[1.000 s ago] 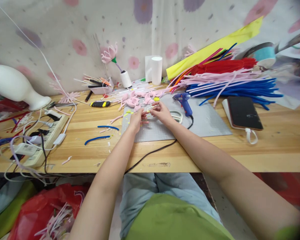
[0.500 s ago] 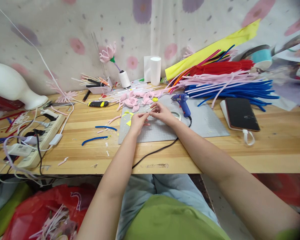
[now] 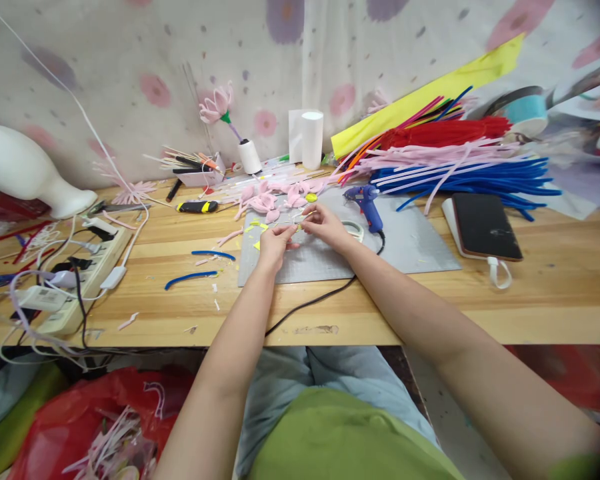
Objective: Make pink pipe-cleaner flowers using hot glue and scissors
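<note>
My left hand (image 3: 276,245) and my right hand (image 3: 325,227) meet over the grey cutting mat (image 3: 410,247), fingertips almost touching. Both are closed in a pinch around a small yellowish piece (image 3: 299,227), too tiny to make out well. Just beyond the fingers lie pink fuzzy petals (image 3: 264,202) and a round yellow piece (image 3: 311,198). Yellow scraps (image 3: 257,227) are scattered left of my left hand. A roll of white tape (image 3: 355,231) is partly hidden behind my right hand. To its right rests a blue hot glue gun (image 3: 365,203).
Bundles of blue pipe cleaners (image 3: 480,183) and red ones (image 3: 445,133) lie at the back right. A black phone-like device (image 3: 487,227) sits at right. On the left are a power strip (image 3: 87,280), a utility knife (image 3: 197,207) and blue stems (image 3: 190,277).
My fingertips have parted slightly, and the small yellowish piece shows between them. Both hands stay over the mat; the camera view has shifted a little.
</note>
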`<state>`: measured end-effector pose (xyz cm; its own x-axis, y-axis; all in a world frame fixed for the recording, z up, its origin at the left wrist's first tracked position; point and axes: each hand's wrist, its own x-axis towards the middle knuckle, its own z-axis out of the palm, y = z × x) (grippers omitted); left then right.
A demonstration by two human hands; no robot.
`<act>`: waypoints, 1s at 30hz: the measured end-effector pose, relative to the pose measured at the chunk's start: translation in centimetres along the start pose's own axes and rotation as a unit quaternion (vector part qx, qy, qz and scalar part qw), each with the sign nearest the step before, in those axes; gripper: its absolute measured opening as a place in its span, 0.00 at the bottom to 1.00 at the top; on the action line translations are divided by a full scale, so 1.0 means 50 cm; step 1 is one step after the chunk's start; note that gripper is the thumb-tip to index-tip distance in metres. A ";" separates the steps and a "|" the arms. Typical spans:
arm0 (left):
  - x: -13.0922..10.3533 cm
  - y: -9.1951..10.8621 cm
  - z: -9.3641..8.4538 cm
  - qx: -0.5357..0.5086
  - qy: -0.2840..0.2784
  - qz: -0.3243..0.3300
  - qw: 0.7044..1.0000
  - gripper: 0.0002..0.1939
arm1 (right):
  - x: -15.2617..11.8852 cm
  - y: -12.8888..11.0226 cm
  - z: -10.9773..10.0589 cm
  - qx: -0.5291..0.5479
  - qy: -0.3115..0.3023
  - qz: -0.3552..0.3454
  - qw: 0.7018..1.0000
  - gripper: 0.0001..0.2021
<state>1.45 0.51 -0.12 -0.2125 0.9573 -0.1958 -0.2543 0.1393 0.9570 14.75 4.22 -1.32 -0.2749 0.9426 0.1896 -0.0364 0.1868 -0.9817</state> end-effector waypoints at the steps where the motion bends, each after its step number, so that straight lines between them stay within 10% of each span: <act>1: -0.001 0.001 0.000 -0.002 -0.001 -0.003 1.000 0.06 | 0.000 -0.001 0.001 0.007 -0.001 0.000 1.000 0.15; 30: -0.014 -0.003 -0.004 0.102 -0.032 0.026 0.994 0.18 | -0.001 0.002 0.021 0.048 0.038 0.008 0.998 0.21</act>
<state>1.44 -0.21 -0.18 -0.1585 0.9778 -0.1372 -0.0460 0.1315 0.9902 13.76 3.91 -1.45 -0.2030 0.9642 0.1708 -0.1256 0.1473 -0.9811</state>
